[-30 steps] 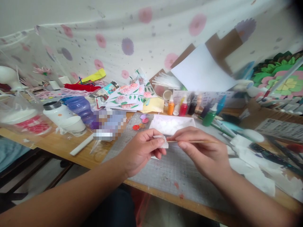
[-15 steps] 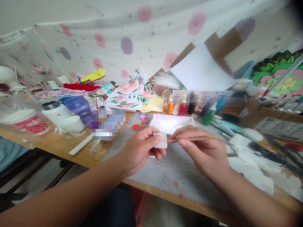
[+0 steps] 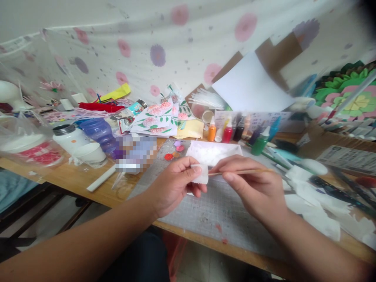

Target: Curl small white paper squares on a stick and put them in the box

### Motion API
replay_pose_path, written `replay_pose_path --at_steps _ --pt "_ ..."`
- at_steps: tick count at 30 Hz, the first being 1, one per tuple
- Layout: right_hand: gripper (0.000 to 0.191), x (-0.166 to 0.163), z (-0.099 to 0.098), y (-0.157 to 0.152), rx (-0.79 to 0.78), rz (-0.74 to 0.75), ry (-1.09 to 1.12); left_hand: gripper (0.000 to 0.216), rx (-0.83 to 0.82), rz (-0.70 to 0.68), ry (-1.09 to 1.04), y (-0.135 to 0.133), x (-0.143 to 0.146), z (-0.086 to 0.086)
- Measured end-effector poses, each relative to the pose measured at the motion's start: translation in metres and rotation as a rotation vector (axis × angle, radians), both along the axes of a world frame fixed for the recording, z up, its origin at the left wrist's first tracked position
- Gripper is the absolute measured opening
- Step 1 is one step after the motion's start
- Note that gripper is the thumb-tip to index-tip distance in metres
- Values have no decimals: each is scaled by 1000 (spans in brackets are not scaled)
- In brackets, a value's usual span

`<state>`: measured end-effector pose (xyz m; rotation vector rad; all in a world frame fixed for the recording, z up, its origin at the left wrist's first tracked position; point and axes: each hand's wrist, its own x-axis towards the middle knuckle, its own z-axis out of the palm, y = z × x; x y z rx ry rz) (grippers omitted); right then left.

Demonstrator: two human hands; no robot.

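Note:
Between the thumb and fingers of my left hand [image 3: 179,182] is a small square of white paper [image 3: 202,174], perhaps tissue. My right hand [image 3: 252,184] pinches a thin wooden stick [image 3: 243,172] held nearly level. Its left end reaches the paper's right edge; the tip is hidden there, so I cannot tell whether it touches. Both hands are above the grey cutting mat [image 3: 196,223]. Just behind them stands a white box [image 3: 237,149] with fluffy white stuff in it. Dabs of paint, among them a red one [image 3: 168,156], lie behind my left hand.
Paint bottles, including a green one [image 3: 261,143] and an orange one [image 3: 211,131], stand behind the box. Torn white paper [image 3: 317,215] and brushes lie at the right by a cardboard box [image 3: 337,152]. A white jar [image 3: 66,139], paper cup [image 3: 89,154] and white tube [image 3: 101,178] are left.
Both hands keep almost the same pose on the paper and stick. The whole view has shifted very slightly.

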<state>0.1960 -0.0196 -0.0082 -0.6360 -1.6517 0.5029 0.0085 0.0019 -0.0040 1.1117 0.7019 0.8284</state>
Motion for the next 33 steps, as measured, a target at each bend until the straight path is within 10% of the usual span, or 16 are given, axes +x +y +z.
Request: replay_pose_path --at_steps 24,33 --pt "15 0 0 1 8 -5 2 16 40 -47 22 0 0 -3" --pt "15 0 -1 2 2 -39 -49 12 248 161 192 5 0 -4"
